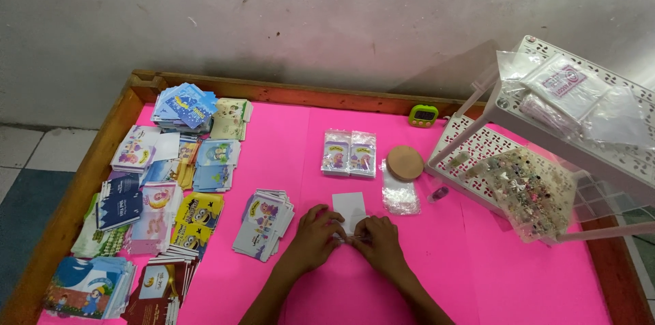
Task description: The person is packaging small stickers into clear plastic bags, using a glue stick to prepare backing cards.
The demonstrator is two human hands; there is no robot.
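Head view: left hand (315, 235) and right hand (376, 240) pinch, apparently, a small clear packet (352, 236) beside a white card (349, 206).

Both hands meet near the front middle of the table (437, 277), the left hand (315, 236) and right hand (377, 242) pinching a small item too tiny to tell between their fingertips. Just behind the grip lies a blank card (349, 208). To the left of the grip sits a fanned stack of cards (263, 224), and farther left many card piles (160, 195) cover the table. Behind the grip lie two packets (349, 153) side by side. Behind and right sit a round lid (405, 163), a clear bag (400, 197) and a timer (424, 115). Far right stands a tiered rack (546, 154) holding bags.
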